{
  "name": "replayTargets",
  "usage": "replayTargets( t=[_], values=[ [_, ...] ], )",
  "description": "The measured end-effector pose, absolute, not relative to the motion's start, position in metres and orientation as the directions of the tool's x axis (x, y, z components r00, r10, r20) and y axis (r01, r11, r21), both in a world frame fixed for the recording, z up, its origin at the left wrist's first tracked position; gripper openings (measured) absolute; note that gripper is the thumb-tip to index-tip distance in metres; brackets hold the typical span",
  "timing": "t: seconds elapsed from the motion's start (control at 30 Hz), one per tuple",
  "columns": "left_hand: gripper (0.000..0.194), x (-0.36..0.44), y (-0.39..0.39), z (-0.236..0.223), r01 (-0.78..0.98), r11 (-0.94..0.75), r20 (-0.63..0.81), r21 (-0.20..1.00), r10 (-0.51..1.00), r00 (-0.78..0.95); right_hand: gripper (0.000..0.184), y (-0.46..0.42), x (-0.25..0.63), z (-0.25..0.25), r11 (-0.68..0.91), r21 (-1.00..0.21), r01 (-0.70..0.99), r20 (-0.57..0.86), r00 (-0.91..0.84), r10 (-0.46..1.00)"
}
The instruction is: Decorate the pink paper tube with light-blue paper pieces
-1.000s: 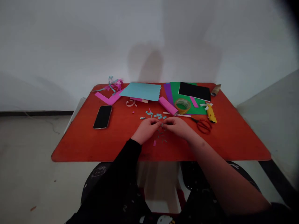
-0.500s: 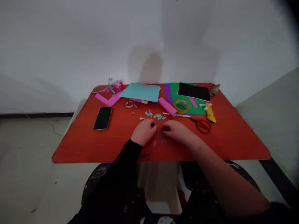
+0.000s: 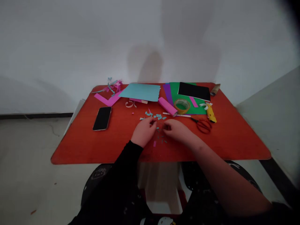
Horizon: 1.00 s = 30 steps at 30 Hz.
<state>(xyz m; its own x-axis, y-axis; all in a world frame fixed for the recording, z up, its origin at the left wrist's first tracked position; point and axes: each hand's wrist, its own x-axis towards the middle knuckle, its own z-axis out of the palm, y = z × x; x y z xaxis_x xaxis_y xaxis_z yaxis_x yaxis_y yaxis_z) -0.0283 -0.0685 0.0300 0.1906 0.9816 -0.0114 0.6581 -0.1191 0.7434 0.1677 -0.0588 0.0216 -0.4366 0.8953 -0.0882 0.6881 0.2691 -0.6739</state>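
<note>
Both hands are over the middle of the red table, a small gap between their fingertips. My left hand has its fingers curled and pinched together; whether anything is in them is too small to make out. My right hand is closed the same way, its fingertips pointing down and in shadow. Between them a small blue paper piece shows beside the left fingers. Just beyond the hands lie several blue paper petals. Nearer to me are tiny bluish snippets and a small pink paper strip.
Scissors with red handles and a yellow cutter lie right. Behind are a tape roll, a pink roll, a white pen, a blue sheet and a black pad. A phone lies left.
My hands have drawn slightly apart, and the small blue piece now shows between them, by my left fingers. The things on the table keep their places.
</note>
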Motion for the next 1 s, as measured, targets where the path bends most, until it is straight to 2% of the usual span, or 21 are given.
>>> replayTargets(
  t=[0.1, 0.2, 0.4, 0.67, 0.87, 1.0],
  values=[
    [0.021, -0.027, -0.066, 0.032, 0.458, -0.001, -0.089, 0.889, 0.981, 0.174, 0.008, -0.056, 0.170, 0.023, 0.133, -0.822, 0.554, -0.065, -0.323, 0.944],
    [0.024, -0.025, -0.065, 0.033, 0.340, 0.076, -0.145, 0.937, 0.972, 0.183, 0.015, -0.054, 0.171, 0.023, 0.080, -0.884, 0.461, -0.045, -0.255, 0.966],
    [0.026, -0.022, -0.066, 0.030, 0.252, 0.135, -0.187, 0.958, 0.963, 0.194, 0.022, -0.055, 0.169, 0.026, 0.036, -0.919, 0.393, -0.066, -0.243, 0.968],
    [0.031, -0.022, -0.069, 0.032, 0.171, 0.181, -0.219, 0.968, 0.948, 0.233, 0.036, -0.058, 0.171, 0.031, -0.167, -0.962, 0.215, -0.233, -0.331, 0.914],
    [0.032, -0.023, -0.069, 0.033, 0.011, 0.263, -0.254, 0.965, 0.919, 0.301, 0.046, -0.061, 0.169, 0.036, -0.284, -0.952, 0.112, -0.305, -0.391, 0.868],
    [0.032, -0.022, -0.070, 0.033, -0.074, 0.346, -0.306, 0.935, 0.896, 0.322, 0.044, -0.062, 0.168, 0.039, -0.257, -0.957, 0.135, -0.290, -0.409, 0.865]
  ],
)
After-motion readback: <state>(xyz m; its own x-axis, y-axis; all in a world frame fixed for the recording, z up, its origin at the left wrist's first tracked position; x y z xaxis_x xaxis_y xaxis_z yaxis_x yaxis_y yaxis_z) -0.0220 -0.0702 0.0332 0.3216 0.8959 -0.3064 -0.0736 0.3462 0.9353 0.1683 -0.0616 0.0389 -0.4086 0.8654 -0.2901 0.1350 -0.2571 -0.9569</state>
